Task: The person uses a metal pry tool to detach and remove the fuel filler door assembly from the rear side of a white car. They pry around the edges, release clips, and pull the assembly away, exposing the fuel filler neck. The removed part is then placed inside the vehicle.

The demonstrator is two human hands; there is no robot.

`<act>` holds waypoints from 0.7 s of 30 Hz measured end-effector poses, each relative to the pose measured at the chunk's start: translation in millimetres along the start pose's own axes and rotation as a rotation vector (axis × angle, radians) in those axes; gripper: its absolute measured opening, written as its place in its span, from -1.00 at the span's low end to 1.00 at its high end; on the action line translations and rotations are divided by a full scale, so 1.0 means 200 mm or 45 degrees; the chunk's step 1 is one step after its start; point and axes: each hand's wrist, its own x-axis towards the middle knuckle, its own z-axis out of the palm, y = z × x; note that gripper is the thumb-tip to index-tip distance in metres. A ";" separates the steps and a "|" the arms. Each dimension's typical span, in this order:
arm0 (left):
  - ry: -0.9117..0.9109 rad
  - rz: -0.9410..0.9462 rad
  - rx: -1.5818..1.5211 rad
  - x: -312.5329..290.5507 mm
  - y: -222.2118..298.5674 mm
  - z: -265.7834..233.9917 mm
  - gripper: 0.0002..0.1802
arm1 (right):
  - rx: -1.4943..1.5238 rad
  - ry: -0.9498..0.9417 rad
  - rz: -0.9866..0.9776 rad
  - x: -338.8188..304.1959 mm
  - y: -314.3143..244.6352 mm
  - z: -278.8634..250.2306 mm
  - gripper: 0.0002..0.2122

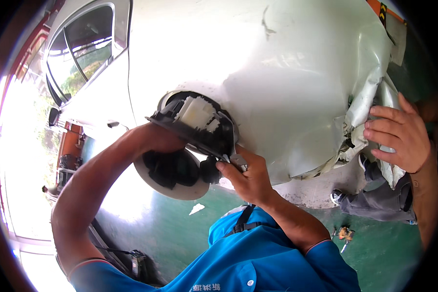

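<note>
A black plastic fuel filler housing [219,136] with a whitish block [197,114] on it sits tilted out of the round opening in a white car's side panel [287,107]. The round fuel door [192,191] hangs open below it. My left hand [168,138] reaches in under the housing; its fingers are hidden behind it. With thumb and fingers closed, my right hand [250,175] grips the housing's lower right edge, beside a black round knob-like part [210,170].
Another person's hand [399,134] rests against the crumpled, torn rear corner [362,104]. That person's legs [374,197] show below it. A small yellowish tool [344,233] and a white scrap [196,209] lie on the green floor [175,228]. Car windows [85,53] are at upper left.
</note>
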 end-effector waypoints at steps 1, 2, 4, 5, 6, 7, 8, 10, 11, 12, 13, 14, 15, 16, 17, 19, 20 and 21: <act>0.023 -0.005 -0.006 0.02 -0.02 0.01 -0.62 | -0.015 -0.029 -0.005 0.00 0.00 -0.01 -0.73; 0.040 0.052 0.039 0.03 -0.03 0.02 -0.62 | -0.016 -0.010 -0.038 0.00 0.01 0.00 -0.72; 0.033 0.068 0.085 0.04 -0.04 0.02 -0.62 | -0.041 -0.006 -0.079 0.01 0.00 -0.02 -0.72; 0.033 0.076 0.105 0.03 -0.03 0.01 -0.62 | -0.056 -0.007 -0.102 0.01 0.00 -0.02 -0.72; 0.064 0.072 0.082 0.03 -0.01 0.00 -0.61 | -0.030 -0.002 -0.088 0.01 0.00 -0.01 -0.72; 0.101 0.073 0.056 0.03 0.01 0.00 -0.60 | -0.012 0.002 -0.077 0.01 0.01 -0.01 -0.72; 0.138 0.076 0.031 0.03 0.02 -0.01 -0.60 | 0.005 0.007 -0.067 0.02 0.01 -0.01 -0.72; 0.148 0.114 0.054 0.06 -0.01 0.00 -0.59 | -0.064 0.009 -0.066 0.02 0.00 -0.03 -0.73; 0.149 0.136 0.067 0.08 -0.02 0.00 -0.59 | -0.099 0.015 -0.064 0.02 -0.01 -0.04 -0.74; 0.183 0.192 -0.005 0.08 -0.02 -0.01 -0.59 | -0.131 0.024 -0.100 0.03 -0.01 -0.05 -0.74; 0.221 0.276 0.102 0.08 -0.11 0.02 -0.59 | -0.143 0.022 -0.137 0.04 0.00 -0.04 -0.74; 0.255 0.365 0.213 0.12 -0.27 0.08 -0.59 | -0.156 0.026 -0.174 0.04 -0.01 -0.02 -0.74; 0.283 0.473 0.320 0.15 -0.35 0.11 -0.60 | -0.147 0.025 -0.172 0.04 -0.01 -0.02 -0.74; 0.240 0.479 0.297 0.17 -0.34 0.11 -0.60 | -0.144 0.026 -0.160 0.03 -0.01 -0.02 -0.74; 0.196 0.480 0.275 0.17 -0.33 0.10 -0.60 | -0.137 0.023 -0.149 0.02 0.00 -0.01 -0.74; 0.106 0.476 0.215 0.16 -0.30 0.10 -0.60 | -0.199 0.053 -0.161 0.01 0.01 0.00 -0.73; 0.224 0.581 0.175 0.15 -0.27 0.12 -0.61 | -0.234 0.054 -0.169 0.02 0.03 0.00 -0.73; 0.344 0.680 0.134 0.13 -0.21 0.14 -0.61 | -0.221 0.101 -0.181 0.02 0.04 0.01 -0.73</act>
